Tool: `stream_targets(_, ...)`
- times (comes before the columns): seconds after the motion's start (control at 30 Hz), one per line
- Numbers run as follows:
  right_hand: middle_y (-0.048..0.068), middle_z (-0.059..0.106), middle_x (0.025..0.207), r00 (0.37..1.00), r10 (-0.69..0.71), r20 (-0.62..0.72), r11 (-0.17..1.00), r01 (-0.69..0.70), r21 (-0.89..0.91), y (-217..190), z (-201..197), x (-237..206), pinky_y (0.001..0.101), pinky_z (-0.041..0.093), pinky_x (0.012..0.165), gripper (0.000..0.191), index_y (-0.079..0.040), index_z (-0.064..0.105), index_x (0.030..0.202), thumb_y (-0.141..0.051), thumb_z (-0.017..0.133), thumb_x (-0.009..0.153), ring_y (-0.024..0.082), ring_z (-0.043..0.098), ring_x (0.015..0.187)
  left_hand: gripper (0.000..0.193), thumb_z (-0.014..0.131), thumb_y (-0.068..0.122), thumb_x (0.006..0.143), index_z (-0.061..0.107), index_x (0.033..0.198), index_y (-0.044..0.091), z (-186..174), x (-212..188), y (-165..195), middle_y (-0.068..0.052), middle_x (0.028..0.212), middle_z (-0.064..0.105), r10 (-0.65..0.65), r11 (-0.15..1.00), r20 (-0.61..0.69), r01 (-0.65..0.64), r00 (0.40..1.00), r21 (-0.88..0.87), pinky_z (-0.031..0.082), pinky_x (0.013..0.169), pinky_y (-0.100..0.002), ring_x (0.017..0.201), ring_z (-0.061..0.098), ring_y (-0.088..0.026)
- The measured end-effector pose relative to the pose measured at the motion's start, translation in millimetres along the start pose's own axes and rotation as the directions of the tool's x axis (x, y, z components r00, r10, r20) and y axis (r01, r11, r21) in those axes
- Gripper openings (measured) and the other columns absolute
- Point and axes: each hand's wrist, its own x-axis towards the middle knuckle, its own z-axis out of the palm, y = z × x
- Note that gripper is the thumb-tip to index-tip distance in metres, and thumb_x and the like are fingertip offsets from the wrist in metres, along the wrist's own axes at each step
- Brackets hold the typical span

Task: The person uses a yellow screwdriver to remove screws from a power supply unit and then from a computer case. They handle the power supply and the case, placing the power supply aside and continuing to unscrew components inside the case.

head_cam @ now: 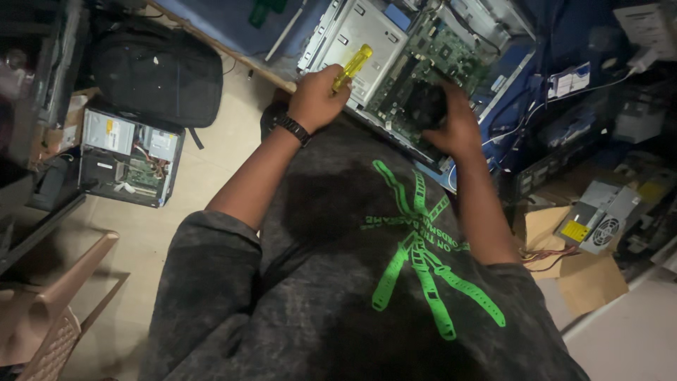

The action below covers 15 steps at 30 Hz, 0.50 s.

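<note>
Screwdriver (352,66) in left hand (317,99); right hand (451,123) on fan (425,106)

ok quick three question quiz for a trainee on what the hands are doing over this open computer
1. True or false: the left hand grips a yellow-handled screwdriver.
2. Which part does the right hand rest on? A) the black cooling fan on the green circuit board B) the black backpack C) the brown plastic chair
3. What stands on the floor at the left, beside the backpack?

Key
1. True
2. A
3. A second open computer case, its insides showing.
</note>
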Motion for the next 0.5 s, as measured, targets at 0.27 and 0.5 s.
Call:
stream_targets(0.27,0.024,0.053,0.146,0.997,-0.056,-0.05,0.998,0.054,-0.039,-0.3,4.2,0.3,0.0472,0.047,0.11,0.103,-0.006,0.044,0.151,-0.011,0.09,0.059,0.045,0.053,0.135,0.021,0.068,0.025,0.095,0.065,0.096,0.004,-1.2,-0.2,-1.8,-0.019,0.075,0.068,-0.006,1.0,0.003,0.006,1.0,0.016,0.053,0.062,-0.048,0.07,0.07,-0.037)
stream_targets(0.5,0.024,0.051,0.15,0.999,-0.034,-0.009,0.997,0.033,-0.07,4.4,6.9,2.0,0.0471,0.047,0.111,0.105,-0.007,0.043,0.151,-0.013,0.091,0.057,0.045,0.051,0.136,0.02,0.067,0.025,0.094,0.067,0.099,0.005,0.0,1.7,-6.0,-0.018,0.077,0.07,-0.025,1.0,0.034,0.026,0.999,-0.017,0.054,0.062,-0.046,0.07,0.072,-0.035)
